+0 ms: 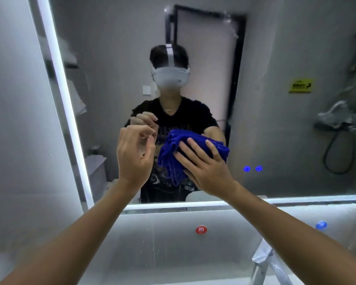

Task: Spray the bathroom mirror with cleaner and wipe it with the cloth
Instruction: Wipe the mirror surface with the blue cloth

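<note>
Your right hand (203, 163) lies flat on the blue cloth (179, 153), fingers straight and spread, pressing it against the mirror (275, 130). Your left hand (135, 153) hangs just beside the cloth's left edge, fingers loosely curled with thumb and forefinger close together; it seems to hold nothing, though the blur makes that hard to confirm.

You have the cloth bunched in folds on the lower middle of the glass, its long axis running from upper right down to lower left, with a loose tail hanging under your palm. The right hand is the one on it, so any wiping stroke is its job. Most of the mirror is open glass above and to the right of the cloth, and a narrower strip lies to the left before the lit edge (64, 95).

No cleaner bottle is in view, so you cannot judge from here whether spraying is done.

To the right, two blue lit buttons (253, 168) sit on the glass. Below the mirror are a red hot-water sticker (201, 229), a blue sticker (321, 225) and the tap (267, 262). Only your own left hand stands in the way of a leftward stroke.
</note>
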